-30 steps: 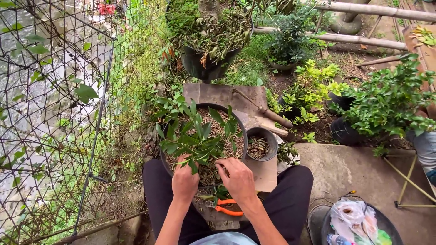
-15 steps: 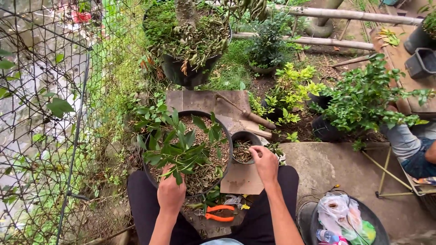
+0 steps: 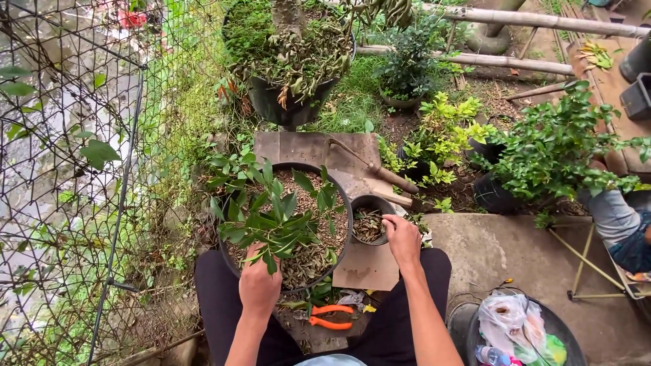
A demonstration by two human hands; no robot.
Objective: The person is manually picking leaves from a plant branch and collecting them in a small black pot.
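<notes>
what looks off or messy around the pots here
The big back pot carries limp, brown, dried-out foliage beside green neighbours. Orange pruners lie dropped among leaf scraps between the knees.

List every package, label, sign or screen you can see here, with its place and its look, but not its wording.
Plastic bags: bottom right, in a round dark tub; crumpled, clear and white, with green showing.
Bottle: in the same tub, at the bottom edge; clear, blue cap.
No signs or screens in view.
</notes>
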